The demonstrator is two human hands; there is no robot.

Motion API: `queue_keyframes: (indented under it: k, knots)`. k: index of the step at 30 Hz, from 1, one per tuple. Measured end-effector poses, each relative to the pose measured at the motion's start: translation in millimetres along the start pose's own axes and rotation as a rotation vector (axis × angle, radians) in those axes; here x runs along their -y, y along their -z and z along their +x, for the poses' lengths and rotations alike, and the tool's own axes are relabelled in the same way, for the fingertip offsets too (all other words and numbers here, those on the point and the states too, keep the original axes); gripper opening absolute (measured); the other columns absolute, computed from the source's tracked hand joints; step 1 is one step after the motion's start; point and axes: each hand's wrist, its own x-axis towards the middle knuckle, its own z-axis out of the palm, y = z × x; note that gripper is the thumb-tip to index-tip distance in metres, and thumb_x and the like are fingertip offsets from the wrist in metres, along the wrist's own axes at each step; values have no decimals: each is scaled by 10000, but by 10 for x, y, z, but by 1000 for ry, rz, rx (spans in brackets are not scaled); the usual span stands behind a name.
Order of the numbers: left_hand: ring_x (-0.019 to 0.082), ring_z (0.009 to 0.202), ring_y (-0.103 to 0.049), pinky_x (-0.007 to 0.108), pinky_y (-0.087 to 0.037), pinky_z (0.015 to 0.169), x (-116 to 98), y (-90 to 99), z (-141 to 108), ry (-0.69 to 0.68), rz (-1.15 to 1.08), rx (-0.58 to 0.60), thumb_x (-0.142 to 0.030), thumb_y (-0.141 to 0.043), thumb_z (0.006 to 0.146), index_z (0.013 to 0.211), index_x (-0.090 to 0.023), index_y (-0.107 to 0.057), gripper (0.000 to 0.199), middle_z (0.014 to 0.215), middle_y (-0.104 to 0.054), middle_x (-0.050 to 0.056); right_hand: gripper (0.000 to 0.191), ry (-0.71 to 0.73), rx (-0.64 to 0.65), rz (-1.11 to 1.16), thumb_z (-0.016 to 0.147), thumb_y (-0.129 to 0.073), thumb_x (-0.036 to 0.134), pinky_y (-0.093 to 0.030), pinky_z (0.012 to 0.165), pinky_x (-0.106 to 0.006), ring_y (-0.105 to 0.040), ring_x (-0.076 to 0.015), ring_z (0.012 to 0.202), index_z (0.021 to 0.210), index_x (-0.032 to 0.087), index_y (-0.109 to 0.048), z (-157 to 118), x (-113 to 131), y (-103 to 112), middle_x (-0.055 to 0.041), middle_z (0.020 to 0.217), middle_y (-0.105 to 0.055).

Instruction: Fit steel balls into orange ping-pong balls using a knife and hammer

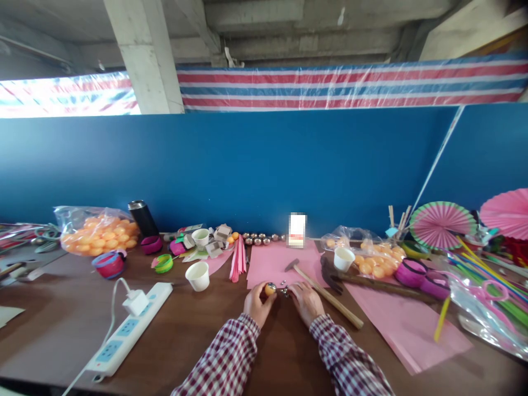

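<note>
Near the table's front middle, my left hand (259, 304) grips an orange ball with a shiny metal cap (270, 289) between thumb and fingers. Close to its right, my right hand (306, 302) has its fingertips at a few small shiny metal pieces (284, 291); whether it pinches any of them is too small to tell. Behind both hands lies a pink sheet (272, 264). A hammer (330, 297) with a wooden handle rests just right of my right hand, its head on the pink sheet. Several metal-capped balls (266, 240) stand in rows at the back.
A white power strip (132, 330) lies left. White paper cups (198, 276), a bag of orange balls (99, 234) and a black bottle (143, 218) stand beyond. Rightward are a second hammer (379, 286), more orange balls (377, 261), pink scissors (490, 291) and paper fans (443, 224).
</note>
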Motion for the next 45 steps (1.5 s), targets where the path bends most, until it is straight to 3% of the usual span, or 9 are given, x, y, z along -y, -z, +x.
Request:
queue_keyframes:
  k: [6,26,37,45]
  knots:
    - [137,686,-590,268,-498,649,23,-11,-3,-6,-13,1,-304,-562,653,961,-174,-563,334,859,-632,41,281,16,-12,56,806,-372,99,-441,702,-265,-545,-149,801,950,206,-588,-16,-33,-35,-43,882,-605]
    - [140,673,-585,277,-494,652,5,-5,-5,-5,-28,-3,-285,-568,647,955,-162,-566,332,851,-632,48,219,-68,-16,37,842,-377,253,-426,625,-225,-570,-144,711,836,225,-593,-1,65,74,-34,758,-619]
    - [148,684,-585,273,-487,646,13,-5,-5,-11,-78,-1,-297,-572,646,946,-164,-575,329,846,-634,55,145,-136,-30,14,812,-432,251,-395,587,-225,-561,-141,659,734,203,-545,-8,54,72,-20,712,-607]
    - [156,689,-588,281,-489,646,-38,10,8,29,-91,-8,-291,-583,635,941,-163,-577,332,843,-635,56,158,-107,-72,129,800,-448,257,-418,596,-242,-566,-150,663,728,211,-581,-5,41,96,-22,703,-612]
